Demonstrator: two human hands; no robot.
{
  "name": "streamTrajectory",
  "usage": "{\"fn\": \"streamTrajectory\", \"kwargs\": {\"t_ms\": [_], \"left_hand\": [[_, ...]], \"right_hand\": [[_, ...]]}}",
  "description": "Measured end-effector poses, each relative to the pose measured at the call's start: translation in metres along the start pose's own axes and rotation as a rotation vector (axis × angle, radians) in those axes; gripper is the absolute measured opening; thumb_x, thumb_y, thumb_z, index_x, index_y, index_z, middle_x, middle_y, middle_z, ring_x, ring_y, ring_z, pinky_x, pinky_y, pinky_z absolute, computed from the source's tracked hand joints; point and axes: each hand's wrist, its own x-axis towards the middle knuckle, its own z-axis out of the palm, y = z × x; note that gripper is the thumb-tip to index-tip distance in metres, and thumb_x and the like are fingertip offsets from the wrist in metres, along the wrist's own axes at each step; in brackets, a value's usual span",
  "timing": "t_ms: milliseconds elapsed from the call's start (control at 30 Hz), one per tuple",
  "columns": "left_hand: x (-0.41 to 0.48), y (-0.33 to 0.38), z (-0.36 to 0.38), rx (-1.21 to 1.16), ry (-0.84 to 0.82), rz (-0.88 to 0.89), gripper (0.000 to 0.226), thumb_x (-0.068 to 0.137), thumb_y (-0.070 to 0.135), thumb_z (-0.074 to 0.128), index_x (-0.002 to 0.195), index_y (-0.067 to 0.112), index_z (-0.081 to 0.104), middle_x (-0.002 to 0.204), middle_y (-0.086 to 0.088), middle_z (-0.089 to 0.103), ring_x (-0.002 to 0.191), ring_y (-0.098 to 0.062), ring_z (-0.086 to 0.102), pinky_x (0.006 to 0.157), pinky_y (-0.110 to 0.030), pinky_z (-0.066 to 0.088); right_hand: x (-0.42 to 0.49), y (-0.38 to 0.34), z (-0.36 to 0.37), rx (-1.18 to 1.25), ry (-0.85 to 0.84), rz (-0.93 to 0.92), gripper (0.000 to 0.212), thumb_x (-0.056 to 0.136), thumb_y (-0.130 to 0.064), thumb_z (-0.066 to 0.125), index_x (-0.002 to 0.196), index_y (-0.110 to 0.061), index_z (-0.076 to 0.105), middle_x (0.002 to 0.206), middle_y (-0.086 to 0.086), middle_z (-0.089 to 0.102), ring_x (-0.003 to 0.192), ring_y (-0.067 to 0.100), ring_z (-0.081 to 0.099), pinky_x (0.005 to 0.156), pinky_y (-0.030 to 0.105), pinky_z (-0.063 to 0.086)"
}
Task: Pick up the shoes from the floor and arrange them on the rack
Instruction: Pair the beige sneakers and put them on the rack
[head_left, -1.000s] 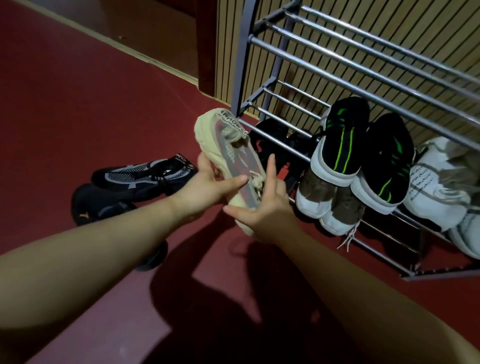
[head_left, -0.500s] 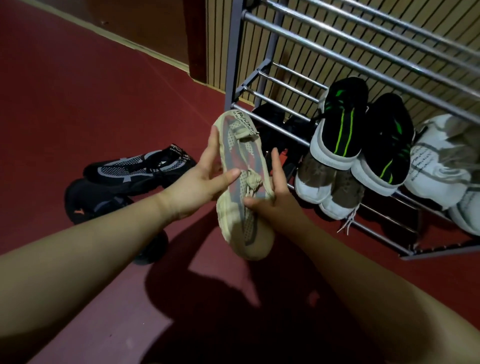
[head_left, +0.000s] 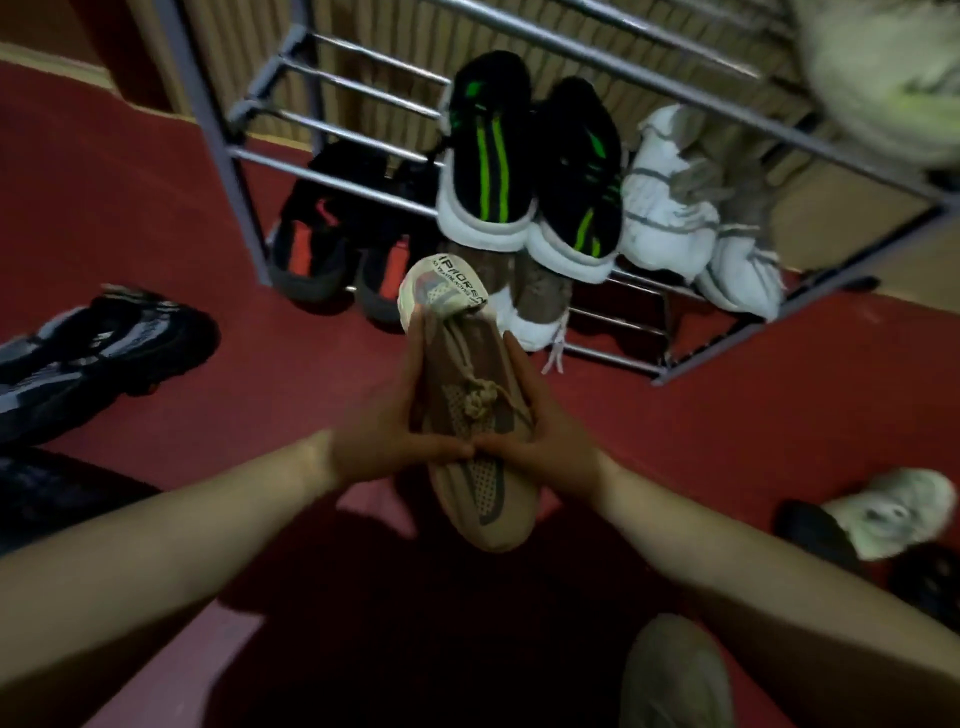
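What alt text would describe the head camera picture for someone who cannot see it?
A left hand and a right hand hold a beige shoe between them over a red floor. Ahead, a metal rack carries black-and-green shoes and white shoes.

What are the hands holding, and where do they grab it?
The beige shoe, around its middle: left hand on one side, right hand on the other, thumbs meeting on top.

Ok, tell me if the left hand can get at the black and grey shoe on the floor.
Probably not as it stands: the left hand holds the beige shoe along with the right hand. The black and grey shoe lies on open floor, nothing between.
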Motion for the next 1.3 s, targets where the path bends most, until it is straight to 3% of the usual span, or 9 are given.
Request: {"fn": "streamTrajectory", "kwargs": {"t_ms": [100, 167, 367, 500, 633, 833, 1000, 1167, 1300], "left_hand": [[0.026, -0.002, 0.029, -0.02, -0.104, -0.018, 0.123, 0.07, 0.008, 0.079, 0.147, 0.032, -0.014, 0.138, 0.021, 0.039, 0.116, 0.014, 0.049, 0.096, -0.016, 0.046], [0.04, 0.002, 0.046, -0.02, -0.174, -0.003, 0.122, 0.07, -0.001, 0.076, 0.145, 0.035, -0.014, 0.126, 0.034, 0.035, 0.102, 0.029, 0.045, 0.082, -0.001, 0.042], [0.076, 0.01, 0.104, -0.161, -0.458, -0.031, 0.125, 0.067, -0.003, 0.077, 0.141, 0.048, -0.01, 0.129, 0.029, 0.041, 0.11, 0.013, 0.053, 0.08, -0.012, 0.049], [0.091, 0.014, 0.137, -0.278, -0.527, -0.059, 0.116, 0.06, 0.018, 0.082, 0.14, 0.057, 0.008, 0.136, 0.011, 0.052, 0.118, -0.008, 0.057, 0.091, -0.031, 0.051], [0.101, 0.028, 0.163, -0.227, -0.666, -0.083, 0.114, 0.07, 0.006, 0.078, 0.134, 0.061, 0.001, 0.141, 0.021, 0.042, 0.119, 0.003, 0.052, 0.084, -0.029, 0.054], [0.106, 0.036, 0.189, -0.209, -0.618, -0.141, 0.116, 0.065, 0.01, 0.077, 0.145, 0.051, 0.005, 0.139, 0.017, 0.046, 0.119, -0.005, 0.055, 0.094, -0.043, 0.05], [0.113, 0.035, 0.196, -0.138, -0.517, -0.13, 0.107, 0.074, -0.01, 0.069, 0.15, 0.035, 0.007, 0.131, 0.022, 0.046, 0.103, 0.017, 0.054, 0.077, -0.008, 0.048], [0.136, 0.048, 0.232, -0.014, -0.434, -0.087, 0.104, 0.073, -0.016, 0.066, 0.149, 0.028, 0.012, 0.121, 0.028, 0.047, 0.099, 0.021, 0.054, 0.076, -0.004, 0.044], [0.161, 0.053, 0.283, -0.118, -0.329, -0.115, 0.102, 0.073, -0.018, 0.063, 0.148, 0.036, 0.02, 0.128, 0.01, 0.057, 0.105, -0.001, 0.062, 0.079, -0.022, 0.054]], "right_hand": [[-0.026, 0.013, -0.022, -0.026, 0.113, 0.05, 0.086, 0.075, -0.014, 0.069, 0.141, -0.027, 0.016, 0.135, -0.024, 0.034, 0.12, -0.023, 0.035, 0.1, 0.004, 0.031], [-0.045, 0.024, -0.035, 0.034, 0.178, 0.112, 0.084, 0.082, -0.013, 0.065, 0.148, -0.02, 0.012, 0.142, -0.02, 0.032, 0.126, -0.019, 0.032, 0.103, 0.005, 0.028], [-0.1, 0.046, -0.07, 0.103, 0.412, 0.274, 0.065, 0.097, -0.027, 0.048, 0.148, -0.035, 0.008, 0.151, -0.021, 0.021, 0.134, -0.013, 0.022, 0.104, 0.002, 0.024], [-0.12, 0.053, -0.091, 0.142, 0.579, 0.308, 0.065, 0.097, -0.028, 0.047, 0.149, -0.035, 0.008, 0.152, -0.016, 0.024, 0.136, -0.004, 0.027, 0.11, 0.016, 0.03], [-0.13, 0.066, -0.108, 0.135, 0.665, 0.331, 0.066, 0.098, -0.028, 0.046, 0.15, -0.032, 0.006, 0.156, -0.009, 0.02, 0.14, 0.001, 0.023, 0.115, 0.025, 0.024], [-0.146, 0.075, -0.146, 0.194, 0.562, 0.416, 0.066, 0.092, -0.045, 0.047, 0.149, -0.037, 0.012, 0.149, -0.014, 0.031, 0.134, 0.002, 0.033, 0.111, 0.025, 0.029], [-0.15, 0.116, -0.197, 0.241, 0.646, 0.638, 0.064, 0.094, -0.047, 0.046, 0.148, -0.035, 0.015, 0.129, 0.002, 0.051, 0.103, 0.019, 0.057, 0.093, 0.035, 0.047], [-0.16, 0.187, -0.279, 0.128, 0.953, 0.845, 0.103, 0.077, -0.063, 0.061, 0.151, -0.019, 0.004, 0.152, 0.012, 0.03, 0.139, 0.031, 0.031, 0.114, 0.045, 0.027], [-0.169, 0.231, -0.323, 0.146, 1.059, 1.03, 0.1, 0.081, -0.059, 0.06, 0.151, -0.022, 0.0, 0.153, 0.021, 0.017, 0.137, 0.04, 0.027, 0.113, 0.049, 0.026]]}}
